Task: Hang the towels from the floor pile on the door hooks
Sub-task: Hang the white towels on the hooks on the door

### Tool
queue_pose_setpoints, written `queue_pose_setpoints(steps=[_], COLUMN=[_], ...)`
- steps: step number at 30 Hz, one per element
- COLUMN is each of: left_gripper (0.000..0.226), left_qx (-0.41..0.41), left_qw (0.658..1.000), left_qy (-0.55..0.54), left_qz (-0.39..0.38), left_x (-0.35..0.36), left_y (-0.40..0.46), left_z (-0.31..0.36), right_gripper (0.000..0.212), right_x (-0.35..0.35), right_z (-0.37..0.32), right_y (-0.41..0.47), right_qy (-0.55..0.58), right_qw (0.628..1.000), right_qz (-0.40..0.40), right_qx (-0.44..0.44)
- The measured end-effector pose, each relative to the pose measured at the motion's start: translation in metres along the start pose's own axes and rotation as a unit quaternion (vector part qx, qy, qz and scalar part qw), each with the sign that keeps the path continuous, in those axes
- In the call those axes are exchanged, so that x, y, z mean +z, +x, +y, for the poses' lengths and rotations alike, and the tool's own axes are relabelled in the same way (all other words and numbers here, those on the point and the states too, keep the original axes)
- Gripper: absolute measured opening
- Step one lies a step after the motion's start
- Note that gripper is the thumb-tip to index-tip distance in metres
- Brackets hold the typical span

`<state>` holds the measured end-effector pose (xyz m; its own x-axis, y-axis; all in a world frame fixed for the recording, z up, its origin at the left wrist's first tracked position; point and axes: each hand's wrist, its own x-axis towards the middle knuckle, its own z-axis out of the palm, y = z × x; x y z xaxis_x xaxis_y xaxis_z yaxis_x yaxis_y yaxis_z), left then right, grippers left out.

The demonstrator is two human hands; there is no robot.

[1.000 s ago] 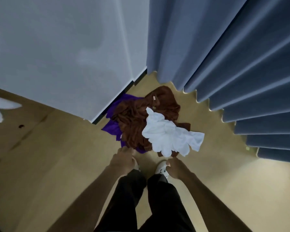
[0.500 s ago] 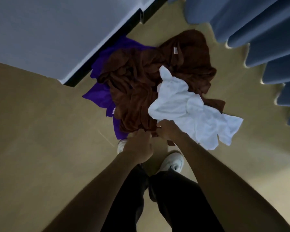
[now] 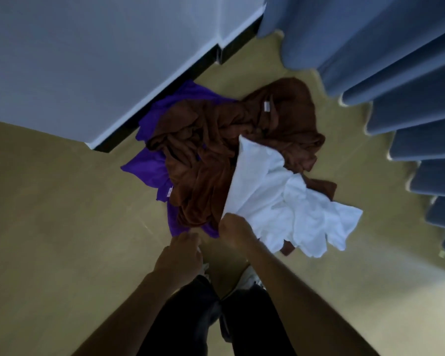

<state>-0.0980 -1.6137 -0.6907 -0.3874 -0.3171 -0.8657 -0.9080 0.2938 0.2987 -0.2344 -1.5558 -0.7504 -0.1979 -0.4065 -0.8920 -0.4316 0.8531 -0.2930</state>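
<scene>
The right hand [image 3: 235, 228] is grasping the white towel [image 3: 280, 201] at mid-frame; the left hand [image 3: 181, 255] is curling, grasp unclear. No towels are hanging yet.

The right hand [image 3: 235, 228] is gripping the near edge of a white towel [image 3: 288, 201], which is lying across a brown towel [image 3: 224, 150] heaped over a purple towel [image 3: 149, 168] on the tan floor [image 3: 62, 214]. The left hand [image 3: 181, 255] is hovering just beside it, fingers curled. Blue curtains [image 3: 396, 73] are hanging at right, a white door [image 3: 88, 60] standing at left.
</scene>
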Motion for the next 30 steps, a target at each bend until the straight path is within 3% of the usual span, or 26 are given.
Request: queue_pose_setpoints(steps=[5,10,14,16,18,21,26,30], left_gripper=[0.030,0.041,0.043,0.033,0.023,0.013,0.021,0.026], left_qx=[0.071,0.132,0.171,0.181,0.171,0.153,0.114,0.073], left_qw=[0.996,0.988,0.977,0.969,0.963,0.950,0.915,0.884], left_qy=[0.025,-0.025,-0.038,-0.057,-0.061,-0.095,-0.132,-0.128], left_qz=[0.038,0.077,0.122,0.160,0.200,0.255,0.365,0.444], left_x=[-0.062,-0.147,-0.206,-0.233,-0.257,-0.284,-0.313,-0.325], left_y=[-0.106,-0.201,-0.267,-0.301,-0.341,-0.400,-0.505,-0.588], left_z=[0.070,0.142,0.186,0.200,0.209,0.213,0.197,0.172], right_gripper=[0.019,0.021,0.010,0.021,0.027,0.021,0.016,0.020], right_x=[-0.058,-0.140,-0.209,-0.237,-0.257,-0.269,-0.280,-0.288], right_z=[-0.031,-0.076,-0.118,-0.137,-0.154,-0.179,-0.219,-0.265], right_y=[-0.143,-0.270,-0.355,-0.391,-0.425,-0.471,-0.535,-0.591], right_qy=[0.004,0.071,0.119,0.139,0.165,0.216,0.086,-0.009], right_qw=[0.999,0.987,0.961,0.941,0.929,0.916,0.896,0.854], right_qz=[0.018,0.054,0.141,0.183,0.184,0.107,0.006,0.056], right_qx=[-0.049,-0.136,-0.208,-0.248,-0.275,-0.322,-0.436,-0.516])
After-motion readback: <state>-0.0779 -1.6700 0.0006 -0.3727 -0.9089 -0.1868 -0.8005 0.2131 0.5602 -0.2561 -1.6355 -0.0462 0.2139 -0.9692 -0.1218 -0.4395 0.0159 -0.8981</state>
